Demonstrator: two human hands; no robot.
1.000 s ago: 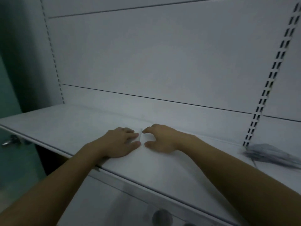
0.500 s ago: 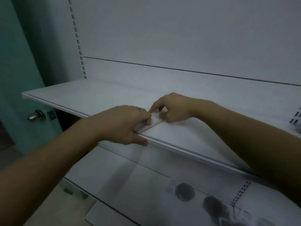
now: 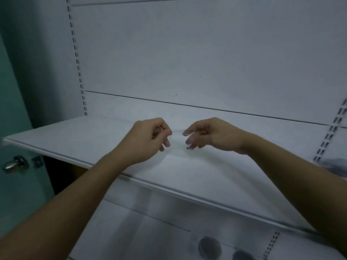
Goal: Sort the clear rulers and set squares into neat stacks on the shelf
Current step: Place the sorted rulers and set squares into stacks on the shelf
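L hand [image 3: 148,140] & R hand [image 3: 213,136] both pinch clear plastic piece [image 3: 177,137] above shelf [image 3: 75,139].

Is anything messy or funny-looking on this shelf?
Nothing looks broken or spilled. The one untidy spot is a grey heap at the right edge of the shelf: it looks loose rather than stacked, though it is too blurred to be sure. The left hand and right hand pinch a clear plastic piece between them.

Metal knob [image 3: 14,164] on teal door [image 3: 13,102]; blurred dark discs [image 3: 209,247], perhaps lids, below.
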